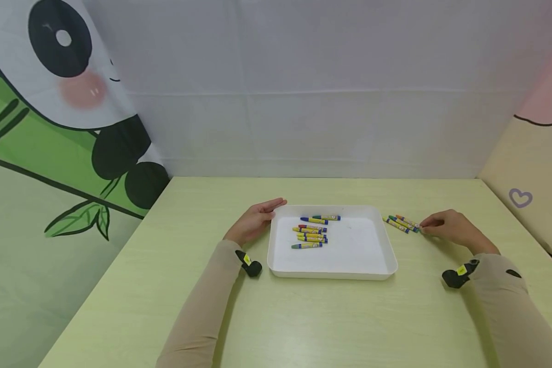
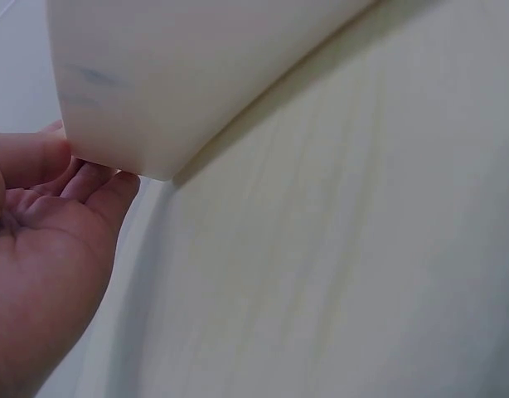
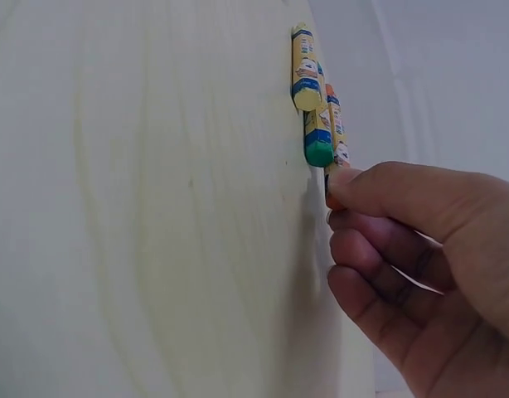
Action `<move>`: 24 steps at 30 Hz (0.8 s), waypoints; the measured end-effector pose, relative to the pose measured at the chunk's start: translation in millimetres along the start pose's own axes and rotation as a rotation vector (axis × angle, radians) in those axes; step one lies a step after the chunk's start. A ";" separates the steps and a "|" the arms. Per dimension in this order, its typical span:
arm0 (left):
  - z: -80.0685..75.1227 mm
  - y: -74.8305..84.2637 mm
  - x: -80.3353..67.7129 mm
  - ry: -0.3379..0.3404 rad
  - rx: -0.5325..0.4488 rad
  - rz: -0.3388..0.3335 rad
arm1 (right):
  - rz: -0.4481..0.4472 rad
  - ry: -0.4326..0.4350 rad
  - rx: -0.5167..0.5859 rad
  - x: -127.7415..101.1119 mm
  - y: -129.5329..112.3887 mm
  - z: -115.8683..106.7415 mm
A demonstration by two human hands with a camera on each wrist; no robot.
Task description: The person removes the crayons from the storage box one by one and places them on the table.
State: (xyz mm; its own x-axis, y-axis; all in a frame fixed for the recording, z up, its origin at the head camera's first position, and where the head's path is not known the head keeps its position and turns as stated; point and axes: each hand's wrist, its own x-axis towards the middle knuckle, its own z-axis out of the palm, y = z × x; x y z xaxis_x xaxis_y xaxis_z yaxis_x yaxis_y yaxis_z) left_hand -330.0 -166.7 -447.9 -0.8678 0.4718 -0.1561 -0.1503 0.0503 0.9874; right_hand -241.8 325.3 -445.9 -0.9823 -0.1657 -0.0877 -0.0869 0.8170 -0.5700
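Observation:
My left hand point(image 1: 253, 222) is at the far left corner of a white rectangular tray point(image 1: 382, 250). In the left wrist view its thumb and fingers pinch the tray corner point(image 2: 130, 124). To the right of the tray, my right hand point(image 1: 453, 230) pinches the near end of an orange crayon point(image 3: 335, 116) between thumb and index finger, the other fingers loosely bent. Beside that crayon lie a green crayon point(image 3: 319, 143) and a yellow crayon point(image 3: 305, 66), side by side and slanting the same way. The pinched tip is partly hidden by the thumb.
Inside the tray, on its left half, lie several crayons, among them a blue crayon point(image 1: 314, 221), a red crayon point(image 1: 312, 228) and a light green crayon point(image 1: 306, 246). The pale wooden table point(image 1: 331, 322) ends at a grey cloth backdrop point(image 1: 313, 133), with printed cloths at both sides.

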 end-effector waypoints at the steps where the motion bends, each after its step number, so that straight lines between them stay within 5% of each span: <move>1: -0.3 -0.3 0.1 -0.004 0.000 0.003 | 0.000 0.002 -0.003 -0.1 -0.6 0.2; 24: -0.8 -0.9 1.8 -0.005 -0.008 0.004 | 0.030 0.004 -0.009 -0.7 -0.2 -0.6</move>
State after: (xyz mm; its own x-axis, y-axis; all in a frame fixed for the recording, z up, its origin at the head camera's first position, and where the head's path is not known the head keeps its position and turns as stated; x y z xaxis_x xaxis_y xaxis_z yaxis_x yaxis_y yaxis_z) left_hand -331.8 -166.6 -449.1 -0.8660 0.4763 -0.1525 -0.1510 0.0417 0.9877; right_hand -241.2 325.6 -445.2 -0.9850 -0.1394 -0.1016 -0.0593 0.8266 -0.5596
